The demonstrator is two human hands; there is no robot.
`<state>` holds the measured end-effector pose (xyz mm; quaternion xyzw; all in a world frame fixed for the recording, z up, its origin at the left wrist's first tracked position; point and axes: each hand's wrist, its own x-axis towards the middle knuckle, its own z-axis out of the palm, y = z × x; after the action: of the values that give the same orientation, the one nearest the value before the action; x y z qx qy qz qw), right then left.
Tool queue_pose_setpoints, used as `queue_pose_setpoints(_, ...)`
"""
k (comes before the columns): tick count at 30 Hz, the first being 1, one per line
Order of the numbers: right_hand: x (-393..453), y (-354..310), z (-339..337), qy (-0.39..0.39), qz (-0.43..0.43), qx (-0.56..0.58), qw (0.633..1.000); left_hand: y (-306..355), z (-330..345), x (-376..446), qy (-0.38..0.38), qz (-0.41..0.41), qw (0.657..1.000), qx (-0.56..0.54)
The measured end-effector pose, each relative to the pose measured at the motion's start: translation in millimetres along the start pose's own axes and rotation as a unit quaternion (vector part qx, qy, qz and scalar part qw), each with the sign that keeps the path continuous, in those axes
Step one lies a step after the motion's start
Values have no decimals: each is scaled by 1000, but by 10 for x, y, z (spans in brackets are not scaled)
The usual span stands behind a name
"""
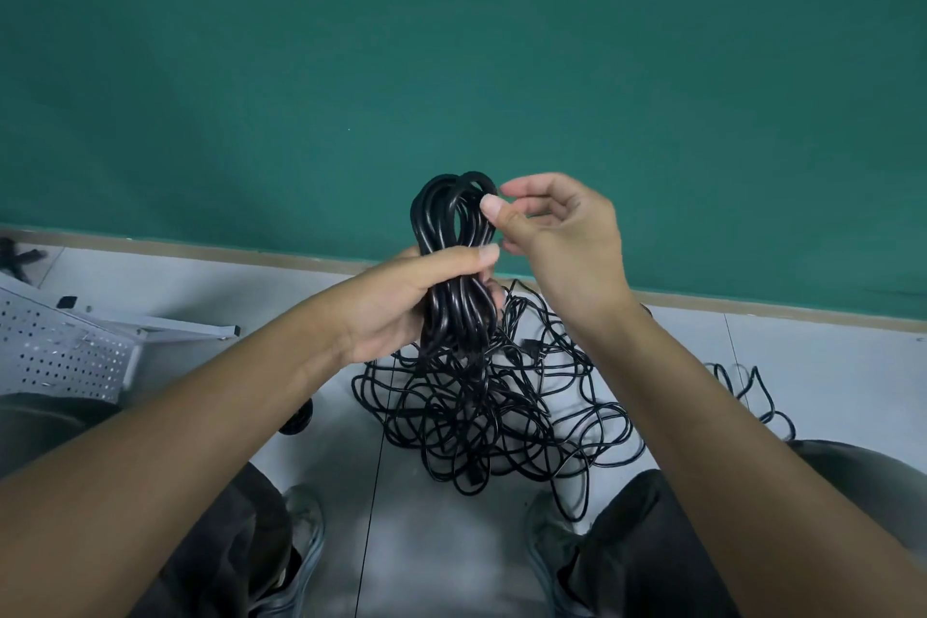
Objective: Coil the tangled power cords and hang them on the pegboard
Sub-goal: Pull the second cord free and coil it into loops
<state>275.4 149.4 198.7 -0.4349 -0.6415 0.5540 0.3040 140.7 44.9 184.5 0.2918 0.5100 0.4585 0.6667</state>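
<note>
My left hand [401, 296] grips a coiled bundle of black power cord [441, 216] round its middle and holds it upright in front of the green wall. My right hand [557, 236] is at the top right of the coil's loop, thumb and fingertips touching the strands; whether they pinch a strand is hard to tell. Below the coil a tangled heap of black cords [491, 417] lies on the pale floor, with strands running up into the bundle. A white pegboard [60, 346] lies at the left on the floor.
A green wall [451, 40] with a tan skirting strip stands close ahead. My knees and shoes frame the heap at the bottom. A loose cord [752, 391] trails off to the right. A small black object [296, 417] sits under my left forearm.
</note>
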Motion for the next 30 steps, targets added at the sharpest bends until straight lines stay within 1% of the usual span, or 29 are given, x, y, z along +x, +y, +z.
queue_pose_setpoints(1, -7, 15, 5, -21, 13, 1, 1000, 9, 16, 2, 14, 4, 1000, -23)
queue_pose_setpoints(3, -57, 31, 42, -90, 65, 23, 994, 59, 29, 4, 48, 4, 995, -86)
queue_pose_setpoints(5, -119, 80, 86, -156, 113, 0, 981, 132, 7, 3, 89, 3, 983, -159)
queue_pose_setpoints(6, -145, 117, 114, -182, 122, -20, 976, 163, -14, 7, 112, 7, 974, -198)
queue_pose_setpoints(9, -204, 177, 195, -214, 125, -31, 968, 227, -79, 22, 179, 21, 941, -287)
queue_pose_setpoints(12, -285, 186, 267, -247, 139, -54, 957, 329, -187, -2, 226, 51, 914, -332)
queue_pose_setpoints(16, -373, 174, 318, -298, 118, -83, 944, 469, -367, -56, 282, 87, 885, -360)
queue_pose_setpoints(19, -378, 87, 293, -322, 96, -106, 936, 424, -360, -45, 298, 87, 892, -328)
queue_pose_setpoints(22, -365, 57, 234, -329, 38, -142, 933, 356, -303, 3, 296, 90, 911, -274)
queue_pose_setpoints(24, -352, 75, 202, -331, -3, -159, 930, 317, -283, 31, 312, 97, 920, -215)
queue_pose_setpoints(27, -338, 33, 161, -333, -35, -179, 925, 240, -246, 72, 336, 92, 931, -105)
queue_pose_setpoints(30, -324, -14, 111, -304, -57, -187, 932, 191, -197, 89, 318, 75, 945, -11)
